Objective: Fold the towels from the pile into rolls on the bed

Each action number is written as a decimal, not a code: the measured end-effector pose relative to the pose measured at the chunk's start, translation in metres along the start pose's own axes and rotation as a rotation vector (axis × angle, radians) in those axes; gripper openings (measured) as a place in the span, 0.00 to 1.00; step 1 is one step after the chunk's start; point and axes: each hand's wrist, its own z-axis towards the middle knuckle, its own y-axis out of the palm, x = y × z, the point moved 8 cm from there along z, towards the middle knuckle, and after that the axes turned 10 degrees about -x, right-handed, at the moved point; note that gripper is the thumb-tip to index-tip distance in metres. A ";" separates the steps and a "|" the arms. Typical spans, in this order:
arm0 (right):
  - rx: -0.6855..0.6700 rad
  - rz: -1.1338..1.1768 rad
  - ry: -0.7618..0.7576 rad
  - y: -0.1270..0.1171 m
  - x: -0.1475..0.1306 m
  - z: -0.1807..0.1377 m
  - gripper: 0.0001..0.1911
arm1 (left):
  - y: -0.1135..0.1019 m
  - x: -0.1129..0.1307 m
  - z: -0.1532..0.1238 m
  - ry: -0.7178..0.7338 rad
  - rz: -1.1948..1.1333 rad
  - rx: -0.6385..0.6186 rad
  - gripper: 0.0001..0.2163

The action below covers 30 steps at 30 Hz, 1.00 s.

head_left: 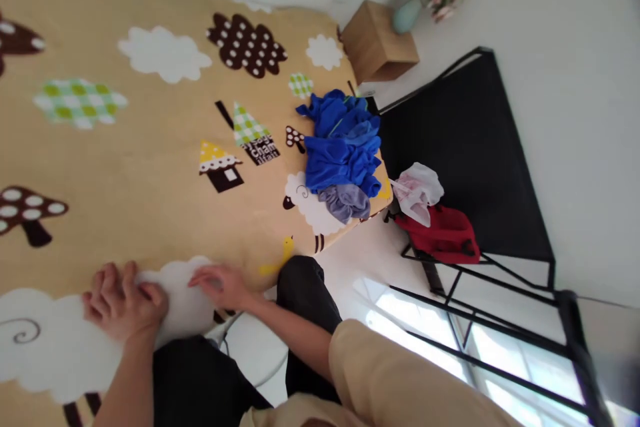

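Now the sheet (150, 213) lies under the left hand (125, 300), empty, fingers bent; the right hand (223, 285), empty and half-curled, is nearer to the clothes (343, 150) rightward.

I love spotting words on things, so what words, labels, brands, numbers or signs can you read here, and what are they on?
"cham": on the dark wall of the green-checked house print on the patterned sheet.
"ilfait": just below it, on the same wall.
The line above "cham" is too small and blurred to read surely.
I can make out no other words, brands, numbers or signs.
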 end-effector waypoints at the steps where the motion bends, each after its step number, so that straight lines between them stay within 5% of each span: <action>1: 0.083 0.083 0.039 -0.024 0.008 -0.002 0.17 | 0.001 -0.002 -0.001 -0.007 0.006 0.004 0.32; 4: 0.501 0.036 0.148 -0.131 0.018 -0.006 0.17 | 0.005 -0.007 -0.003 -0.026 0.030 0.012 0.31; 9: 1.185 -0.488 0.304 -0.335 -0.012 -0.030 0.25 | 0.004 -0.005 -0.005 -0.011 0.014 0.026 0.29; 13: 1.220 -0.553 0.577 -0.434 0.004 -0.048 0.28 | 0.001 -0.003 -0.003 -0.007 -0.008 0.034 0.28; 16: 1.121 -0.627 0.624 -0.450 0.012 -0.044 0.16 | 0.001 -0.003 -0.003 -0.015 -0.017 0.028 0.29; 18: 1.040 -0.738 0.524 -0.424 0.002 -0.027 0.13 | 0.000 -0.004 -0.004 -0.018 -0.018 0.026 0.29; 20: 0.860 -0.864 0.339 -0.358 -0.015 0.003 0.13 | 0.000 -0.004 -0.004 -0.021 -0.021 0.024 0.28; 24: 0.109 -0.926 -0.055 -0.118 -0.031 0.061 0.11 | 0.002 -0.005 -0.006 -0.027 -0.035 0.000 0.28; 26: -0.140 -0.888 -0.191 -0.007 -0.034 0.065 0.10 | 0.004 -0.007 -0.008 -0.031 -0.052 -0.022 0.28; 28: -0.077 -0.814 -0.114 0.046 -0.031 0.064 0.11 | 0.007 -0.009 -0.010 -0.026 -0.073 -0.042 0.27; 30: 0.010 -0.733 -0.027 0.061 -0.027 0.062 0.13 | 0.010 -0.011 -0.012 -0.031 -0.090 -0.066 0.26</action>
